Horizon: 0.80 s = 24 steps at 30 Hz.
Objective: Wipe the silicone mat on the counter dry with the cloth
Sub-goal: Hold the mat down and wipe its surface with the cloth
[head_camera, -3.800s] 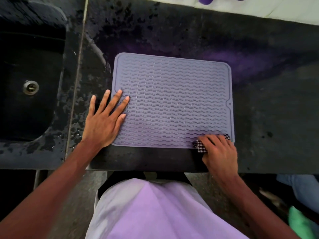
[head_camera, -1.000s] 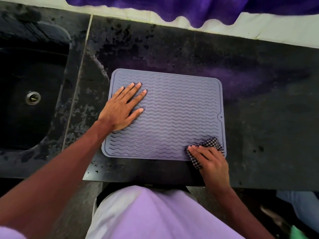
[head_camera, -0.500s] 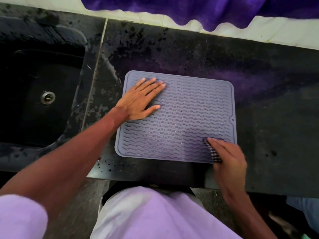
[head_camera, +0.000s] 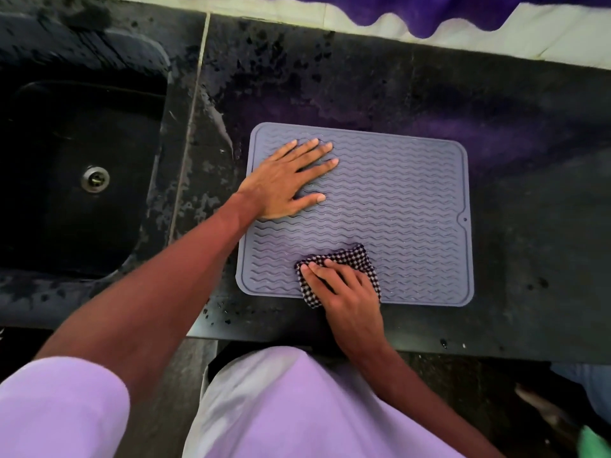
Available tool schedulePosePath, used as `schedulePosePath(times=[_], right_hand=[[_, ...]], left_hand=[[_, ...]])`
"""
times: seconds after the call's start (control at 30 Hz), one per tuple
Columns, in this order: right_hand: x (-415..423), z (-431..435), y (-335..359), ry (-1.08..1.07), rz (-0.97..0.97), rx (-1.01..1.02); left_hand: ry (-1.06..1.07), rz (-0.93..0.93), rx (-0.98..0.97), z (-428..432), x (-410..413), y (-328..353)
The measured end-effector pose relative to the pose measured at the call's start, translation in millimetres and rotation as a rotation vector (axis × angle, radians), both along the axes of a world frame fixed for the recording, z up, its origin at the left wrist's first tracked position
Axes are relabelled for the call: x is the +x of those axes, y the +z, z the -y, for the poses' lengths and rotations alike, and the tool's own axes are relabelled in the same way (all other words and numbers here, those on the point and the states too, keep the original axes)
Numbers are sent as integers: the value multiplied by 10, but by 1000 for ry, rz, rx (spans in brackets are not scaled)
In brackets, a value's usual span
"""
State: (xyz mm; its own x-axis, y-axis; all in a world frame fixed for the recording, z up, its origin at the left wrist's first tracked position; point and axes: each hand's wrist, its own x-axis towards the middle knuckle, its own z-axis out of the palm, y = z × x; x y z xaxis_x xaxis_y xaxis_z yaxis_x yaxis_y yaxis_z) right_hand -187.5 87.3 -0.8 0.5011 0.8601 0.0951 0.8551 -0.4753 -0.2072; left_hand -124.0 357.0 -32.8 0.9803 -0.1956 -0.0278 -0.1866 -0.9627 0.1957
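Mat (head_camera: pixel 396 206) grey-lavender, wavy ridges. Cloth (head_camera: pixel 357 257) black-white check. Counter (head_camera: pixel 529 127) black, speckled. Fabric (head_camera: pixel 463 11) at 12 o'clock purple.

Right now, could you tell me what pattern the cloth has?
The cloth is a small black-and-white check, clearest in the head view.

Mat (head_camera: pixel 396 206) lies on counter (head_camera: pixel 529 226), right of sink (head_camera: pixel 82 176).
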Motion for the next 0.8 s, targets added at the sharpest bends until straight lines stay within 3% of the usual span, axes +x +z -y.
schedulePosePath(times=[0.3, 0.43, 0.57, 0.7, 0.8], right_hand=[[277, 596, 85, -152, 40, -52], [431, 814, 247, -371, -107, -97], [591, 744, 483, -629, -305, 98], [501, 312, 655, -454, -248, 243], [271, -169, 532, -245, -246, 242]], left_hand=[[1, -3, -14, -4, 11, 6], [7, 2, -11, 1, 15, -7], [15, 7, -14, 6, 15, -12], [17, 8, -12, 10, 11, -13], [10, 5, -11, 3, 8, -5]])
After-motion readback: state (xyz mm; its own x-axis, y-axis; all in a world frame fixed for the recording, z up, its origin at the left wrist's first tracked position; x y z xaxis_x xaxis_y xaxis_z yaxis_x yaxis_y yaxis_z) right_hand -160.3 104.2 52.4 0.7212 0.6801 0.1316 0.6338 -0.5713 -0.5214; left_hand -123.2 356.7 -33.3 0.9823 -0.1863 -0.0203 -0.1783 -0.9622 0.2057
